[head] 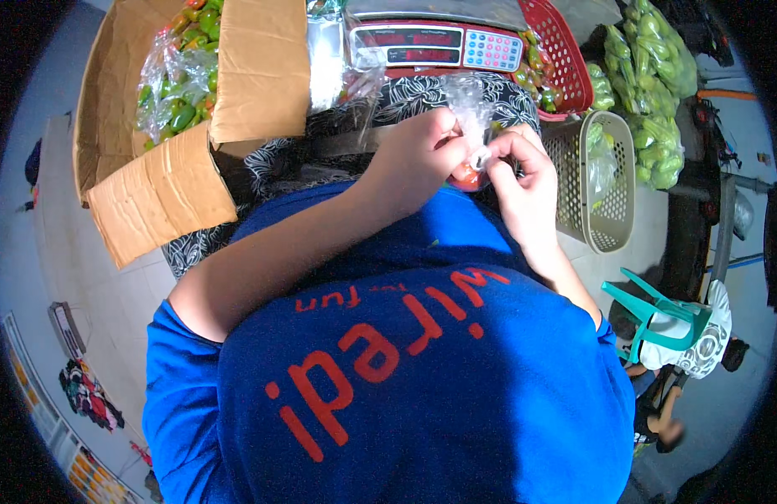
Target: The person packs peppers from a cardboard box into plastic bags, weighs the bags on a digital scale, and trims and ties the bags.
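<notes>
Just in front of my belly, both hands are at a small clear plastic bag (471,104) with something red-orange, likely peppers, in its bottom. My left hand (433,143) pinches the gathered neck between thumb and fingers. On the other side, my right hand (525,170) grips a twisted white loop (480,156) of the bag's neck with thumb and forefinger. The loose top of the bag sticks up beyond my fingers. Below the hands, the filled part is partly hidden by them. A black cloth with white leaf pattern (407,94) lies beneath.
Ahead stands a digital scale (407,45). At left, a cardboard box (262,69) holds green and red peppers (183,114). A red basket (568,69) of peppers, a beige basket (626,157) and bagged green vegetables (654,57) are right. People sit farther right, near a green plastic chair (678,315).
</notes>
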A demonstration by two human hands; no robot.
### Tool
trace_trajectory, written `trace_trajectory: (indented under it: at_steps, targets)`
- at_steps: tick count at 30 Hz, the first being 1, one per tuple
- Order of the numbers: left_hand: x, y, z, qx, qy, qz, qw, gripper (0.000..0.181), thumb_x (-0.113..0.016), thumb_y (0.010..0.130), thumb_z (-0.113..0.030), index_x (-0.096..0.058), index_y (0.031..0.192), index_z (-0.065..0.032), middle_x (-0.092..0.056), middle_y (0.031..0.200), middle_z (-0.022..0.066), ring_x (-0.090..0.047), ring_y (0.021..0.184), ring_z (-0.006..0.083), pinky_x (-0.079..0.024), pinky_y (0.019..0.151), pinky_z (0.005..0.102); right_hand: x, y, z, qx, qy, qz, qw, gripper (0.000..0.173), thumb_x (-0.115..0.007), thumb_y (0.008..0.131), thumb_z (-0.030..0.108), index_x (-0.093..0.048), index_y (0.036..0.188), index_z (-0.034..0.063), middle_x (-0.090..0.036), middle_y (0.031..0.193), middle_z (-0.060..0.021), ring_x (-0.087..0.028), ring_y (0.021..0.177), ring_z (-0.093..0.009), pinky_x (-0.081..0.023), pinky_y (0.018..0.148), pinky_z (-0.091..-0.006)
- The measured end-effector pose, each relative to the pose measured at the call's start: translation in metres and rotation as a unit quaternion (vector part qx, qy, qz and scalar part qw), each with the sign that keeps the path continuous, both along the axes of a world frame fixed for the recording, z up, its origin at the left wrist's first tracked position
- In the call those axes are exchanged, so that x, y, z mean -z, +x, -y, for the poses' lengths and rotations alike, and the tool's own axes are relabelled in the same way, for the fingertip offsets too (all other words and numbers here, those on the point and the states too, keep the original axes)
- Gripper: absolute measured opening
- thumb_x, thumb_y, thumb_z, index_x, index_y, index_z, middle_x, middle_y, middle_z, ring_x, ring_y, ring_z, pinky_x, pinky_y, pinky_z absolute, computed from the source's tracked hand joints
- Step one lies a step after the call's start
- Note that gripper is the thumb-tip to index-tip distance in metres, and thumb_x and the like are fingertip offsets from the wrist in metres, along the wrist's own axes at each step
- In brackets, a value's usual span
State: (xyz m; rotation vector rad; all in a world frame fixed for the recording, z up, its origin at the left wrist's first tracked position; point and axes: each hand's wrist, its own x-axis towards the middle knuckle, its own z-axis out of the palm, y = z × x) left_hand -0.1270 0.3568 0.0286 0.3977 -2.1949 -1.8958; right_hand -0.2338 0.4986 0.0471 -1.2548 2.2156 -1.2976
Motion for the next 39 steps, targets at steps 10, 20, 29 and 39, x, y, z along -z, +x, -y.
trace_trajectory:
  at_steps: [10,20,29,39]
  targets:
    - [0.002,0.003,-0.005,-0.039,0.168,-0.028,0.985,0.011,-0.054,0.089,-0.008,-0.060,0.093,0.0004,-0.065,0.083,0.0048,-0.060,0.071,0.0110,-0.048,0.069,0.0238,-0.008,0.003,0.003,-0.013,-0.074,0.042,0.996,0.019,-0.064,0.076,0.012,-0.064,0.092,0.0021,-0.060,0.102,-0.0097,-0.053,0.107,-0.025,-0.038,0.094,-0.0354]
    - [0.000,0.012,-0.012,-0.003,0.101,-0.120,0.988,0.008,-0.057,0.088,-0.006,-0.057,0.096,-0.0032,-0.057,0.095,0.0043,-0.054,0.086,0.0101,-0.044,0.081,0.0244,0.006,-0.037,-0.004,-0.204,-0.026,0.131,0.970,0.015,-0.072,0.074,0.018,-0.063,0.080,0.0077,-0.053,0.111,-0.0067,-0.045,0.112,-0.026,-0.030,0.100,-0.0392]
    - [-0.026,0.005,-0.010,0.047,0.022,-0.125,0.991,0.006,-0.052,0.085,-0.008,-0.056,0.086,-0.0032,-0.052,0.086,0.0069,-0.054,0.081,0.0202,-0.044,0.069,0.0330,-0.010,-0.042,-0.005,-0.240,-0.034,-0.008,0.970,0.020,-0.068,0.077,0.026,-0.066,0.087,0.0085,-0.055,0.111,-0.0070,-0.045,0.114,-0.028,-0.028,0.101,-0.0428]
    - [-0.092,0.028,0.001,0.146,-0.166,-0.185,0.957,0.009,-0.055,0.086,-0.013,-0.053,0.095,-0.0122,-0.051,0.083,0.0017,-0.051,0.086,0.0206,-0.029,0.080,0.0362,-0.076,-0.048,0.018,-0.498,-0.004,-0.049,0.865,0.029,-0.064,0.074,0.033,-0.063,0.084,0.0055,-0.054,0.088,-0.0100,-0.050,0.091,-0.032,-0.036,0.086,-0.0439]
